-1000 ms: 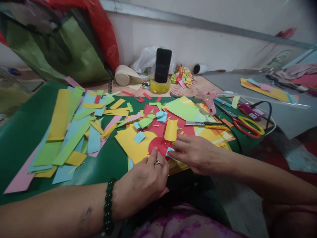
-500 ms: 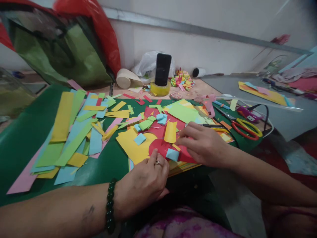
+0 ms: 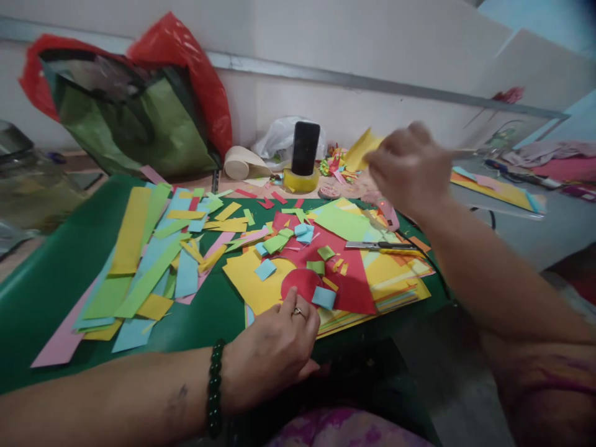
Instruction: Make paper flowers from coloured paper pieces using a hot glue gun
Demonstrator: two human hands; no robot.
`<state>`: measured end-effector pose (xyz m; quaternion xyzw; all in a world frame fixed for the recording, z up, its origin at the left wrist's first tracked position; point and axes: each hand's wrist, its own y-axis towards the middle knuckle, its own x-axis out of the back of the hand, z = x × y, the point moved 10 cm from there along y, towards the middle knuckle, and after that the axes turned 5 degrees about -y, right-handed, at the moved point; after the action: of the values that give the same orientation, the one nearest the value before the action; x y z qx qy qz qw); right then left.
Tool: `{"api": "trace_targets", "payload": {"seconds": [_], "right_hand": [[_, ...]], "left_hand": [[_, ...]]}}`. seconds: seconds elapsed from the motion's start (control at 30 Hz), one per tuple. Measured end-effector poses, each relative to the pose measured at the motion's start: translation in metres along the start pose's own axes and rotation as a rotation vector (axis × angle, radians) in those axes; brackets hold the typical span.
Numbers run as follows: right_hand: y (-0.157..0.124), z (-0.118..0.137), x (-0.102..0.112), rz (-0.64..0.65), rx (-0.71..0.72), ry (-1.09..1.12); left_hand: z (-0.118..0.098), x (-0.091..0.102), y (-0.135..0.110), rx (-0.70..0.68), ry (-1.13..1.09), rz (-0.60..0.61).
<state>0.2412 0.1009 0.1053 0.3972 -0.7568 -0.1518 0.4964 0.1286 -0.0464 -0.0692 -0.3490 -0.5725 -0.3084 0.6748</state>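
Note:
My left hand [image 3: 274, 344], with a ring and a dark bead bracelet on the wrist, holds down a red paper circle [image 3: 300, 282] with its fingertips at the near edge of the paper stack. A blue paper square [image 3: 324, 297] lies against the circle's right side. Raised above the right of the table, my right hand [image 3: 412, 171] is blurred by motion and pinches a yellow paper piece [image 3: 362, 151]. Under the circle is a red sheet [image 3: 356, 292], scattered with green, blue and yellow scraps. A utility knife [image 3: 384, 246] rests across the sheets to the right.
Coloured paper strips [image 3: 128, 236] cover the left of the green tabletop [image 3: 195, 335]. Behind stand a phone [image 3: 305, 149] on a tape roll [image 3: 300, 181], a paper roll [image 3: 239, 166] and a green bag [image 3: 139, 124]. A pink glue gun [image 3: 387, 214] lies at right.
My right hand has lifted up and away from the stack, carrying the yellow paper piece. The left hand stays on the red circle. The camera view has shifted slightly.

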Motion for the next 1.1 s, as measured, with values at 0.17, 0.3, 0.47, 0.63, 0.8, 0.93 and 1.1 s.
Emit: {"api": "trace_targets", "payload": {"seconds": [0.17,0.3,0.47,0.63,0.8,0.93,1.1], "right_hand": [[0.045,-0.042,-0.038,0.228,-0.247,-0.036],[0.033,-0.008,-0.101,0.506,-0.167,0.021],[-0.01,0.024,-0.073,0.419,-0.09,0.177],[-0.087,0.101,0.023,0.243,0.455,0.667],[-0.128,0.132,0.03,0.314,0.54,0.694],[-0.128,0.143,0.015,0.392,0.571,0.676],[-0.123,0.149,0.012,0.447,0.582,0.73]], "left_hand": [[0.0,0.001,-0.001,0.001,-0.036,-0.009],[0.001,0.002,-0.002,0.016,-0.068,-0.009],[0.002,0.003,0.0,0.01,-0.069,-0.008],[0.002,0.002,0.0,0.02,-0.049,-0.003],[0.001,0.002,0.0,0.002,0.002,-0.015],[0.001,0.003,0.0,0.01,0.012,-0.022],[0.001,0.003,0.0,0.012,0.004,-0.013]]}}
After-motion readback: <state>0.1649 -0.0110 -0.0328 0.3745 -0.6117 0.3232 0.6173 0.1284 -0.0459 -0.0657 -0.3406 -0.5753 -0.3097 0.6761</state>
